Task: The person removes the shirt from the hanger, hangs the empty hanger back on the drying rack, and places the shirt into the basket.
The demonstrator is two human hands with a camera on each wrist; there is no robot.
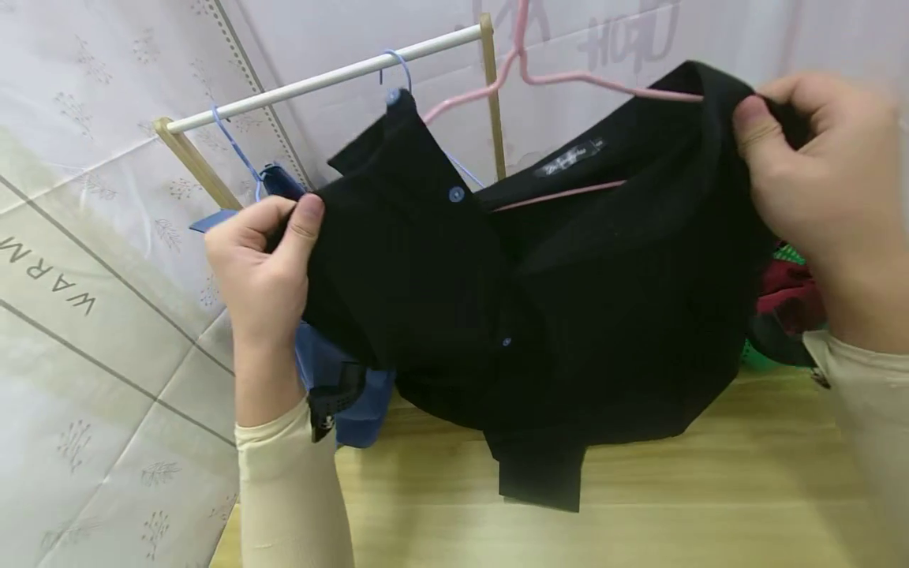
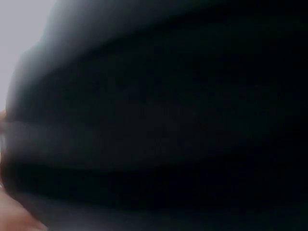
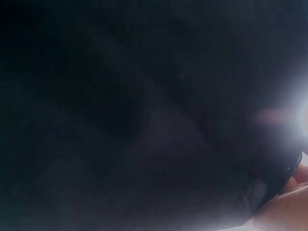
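Note:
A black button-up shirt (image 1: 440, 292) with small blue buttons and a collar label is spread between both hands in the head view. At its left shoulder side, my left hand (image 1: 263, 260) pinches the cloth between thumb and fingers. My right hand (image 1: 831, 158) grips the shirt at the upper right, thumb in front. A pink hanger (image 1: 521, 67) rises through the neck opening, its lower bar showing inside; its right end disappears under the cloth. Dark cloth fills both wrist views, with a bit of the left hand (image 2: 17, 214) and right hand (image 3: 284, 209) at the edges.
Behind the shirt stands a clothes rack with a white rail (image 1: 327, 79) and wooden posts. Blue hangers (image 1: 234, 146) hang from it, with blue clothing (image 1: 362, 402) partly hidden below. Dark red cloth (image 1: 788, 292) and something green show at right. A wooden tabletop (image 1: 639, 505) lies underneath.

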